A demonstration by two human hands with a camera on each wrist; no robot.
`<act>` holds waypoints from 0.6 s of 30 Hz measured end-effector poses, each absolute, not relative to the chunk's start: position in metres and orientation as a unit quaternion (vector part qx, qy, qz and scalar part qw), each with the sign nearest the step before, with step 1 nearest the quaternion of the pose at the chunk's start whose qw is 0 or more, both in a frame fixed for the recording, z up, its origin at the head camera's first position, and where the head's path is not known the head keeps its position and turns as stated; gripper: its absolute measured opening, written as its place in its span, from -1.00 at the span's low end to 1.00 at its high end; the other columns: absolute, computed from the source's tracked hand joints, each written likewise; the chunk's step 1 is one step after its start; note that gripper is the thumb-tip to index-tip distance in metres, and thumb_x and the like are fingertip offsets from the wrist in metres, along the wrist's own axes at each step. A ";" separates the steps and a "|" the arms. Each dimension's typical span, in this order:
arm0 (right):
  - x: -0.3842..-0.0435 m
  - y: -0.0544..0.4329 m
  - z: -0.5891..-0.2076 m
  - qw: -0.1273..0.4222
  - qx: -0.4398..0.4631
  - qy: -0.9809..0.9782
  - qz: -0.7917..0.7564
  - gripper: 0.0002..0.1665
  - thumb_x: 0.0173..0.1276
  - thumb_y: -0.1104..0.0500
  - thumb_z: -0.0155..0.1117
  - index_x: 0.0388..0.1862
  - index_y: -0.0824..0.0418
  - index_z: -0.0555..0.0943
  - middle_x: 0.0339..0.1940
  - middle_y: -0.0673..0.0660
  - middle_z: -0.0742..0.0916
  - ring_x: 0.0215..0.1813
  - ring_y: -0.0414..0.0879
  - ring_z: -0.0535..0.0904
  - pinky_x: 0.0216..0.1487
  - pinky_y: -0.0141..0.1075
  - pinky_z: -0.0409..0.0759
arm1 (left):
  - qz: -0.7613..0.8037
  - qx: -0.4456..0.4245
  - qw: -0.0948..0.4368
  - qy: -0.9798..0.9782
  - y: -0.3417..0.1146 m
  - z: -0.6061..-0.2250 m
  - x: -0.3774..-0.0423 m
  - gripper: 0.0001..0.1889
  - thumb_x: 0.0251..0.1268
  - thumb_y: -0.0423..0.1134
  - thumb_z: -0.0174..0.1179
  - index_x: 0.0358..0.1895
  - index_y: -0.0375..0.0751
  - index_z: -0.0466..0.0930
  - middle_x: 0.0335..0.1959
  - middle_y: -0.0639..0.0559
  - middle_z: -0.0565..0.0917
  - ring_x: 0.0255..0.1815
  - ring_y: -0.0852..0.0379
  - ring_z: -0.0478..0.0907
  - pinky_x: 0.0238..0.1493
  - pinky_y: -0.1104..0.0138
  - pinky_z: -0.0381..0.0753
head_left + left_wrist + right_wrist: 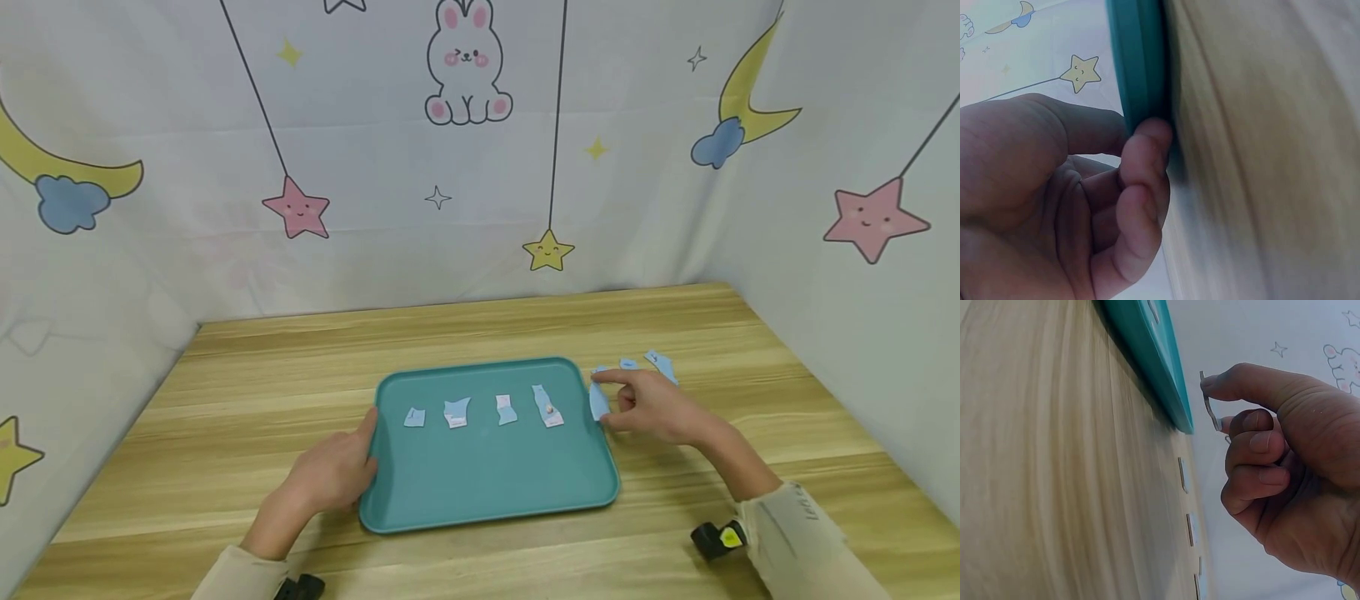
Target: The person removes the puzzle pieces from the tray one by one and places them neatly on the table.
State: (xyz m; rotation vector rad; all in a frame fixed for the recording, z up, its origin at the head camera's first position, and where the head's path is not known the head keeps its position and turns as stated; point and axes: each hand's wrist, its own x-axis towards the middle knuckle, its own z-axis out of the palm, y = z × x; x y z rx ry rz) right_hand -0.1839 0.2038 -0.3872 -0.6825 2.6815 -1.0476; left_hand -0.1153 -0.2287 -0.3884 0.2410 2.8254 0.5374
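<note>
A teal tray (495, 483) lies on the wooden table. At its left rim, my left hand (333, 471) grips the edge; in the left wrist view the fingertips (1155, 132) are curled against the tray's side wall (1141, 56). My right hand (656, 406) pinches a light-blue flat puzzle piece (598, 402) by its edges between thumb and index finger, right at the tray's right rim. The right wrist view shows this thin piece (1209, 403) edge-on, raised above the table. Several light-blue puzzle pieces, among them a long one with a small printed figure (546, 404), lie in a row inside the tray.
Beyond my right hand, several more light-blue pieces (662, 365) lie on the wooden table (285, 358), to the right of the tray. A white cloth (360, 150) printed with a rabbit, stars and moons hangs around the back and sides.
</note>
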 end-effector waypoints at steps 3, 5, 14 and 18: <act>-0.184 0.209 -0.388 0.090 -0.231 0.901 -0.356 -0.22 0.32 0.27 0.48 0.46 0.50 0.46 -0.68 -0.12 0.34 -0.56 -0.29 0.20 -0.40 -0.38 0.32 | 0.185 0.084 0.125 0.971 -0.229 -0.389 -0.116 -0.25 0.52 -0.37 0.04 0.64 -0.60 -0.05 -0.64 0.01 0.51 -0.70 0.14 0.48 -0.58 0.29 0.35; -0.185 0.212 -0.389 0.091 -0.227 0.901 -0.359 -0.23 0.32 0.28 0.46 0.47 0.50 0.45 -0.68 -0.12 0.33 -0.57 -0.29 0.18 -0.41 -0.38 0.30 | 0.185 0.085 0.125 0.971 -0.229 -0.389 -0.116 -0.25 0.52 -0.38 0.04 0.63 -0.60 -0.05 -0.64 0.01 0.51 -0.70 0.14 0.48 -0.58 0.29 0.35; -0.189 0.228 -0.392 0.094 -0.205 0.901 -0.370 -0.19 0.35 0.27 0.47 0.50 0.52 0.40 -0.64 -0.09 0.41 -0.56 -0.29 0.26 -0.42 -0.38 0.35 | 0.187 0.085 0.125 0.971 -0.229 -0.389 -0.115 -0.24 0.52 -0.38 0.03 0.64 -0.59 -0.06 -0.65 0.01 0.52 -0.71 0.14 0.50 -0.57 0.27 0.37; -0.190 0.237 -0.394 0.087 -0.202 0.902 -0.372 -0.18 0.34 0.29 0.47 0.50 0.54 0.40 -0.65 -0.10 0.37 -0.56 -0.31 0.21 -0.40 -0.38 0.32 | 0.186 0.084 0.124 0.971 -0.229 -0.389 -0.115 -0.24 0.52 -0.37 0.03 0.64 -0.59 -0.06 -0.64 0.01 0.52 -0.71 0.14 0.49 -0.57 0.27 0.37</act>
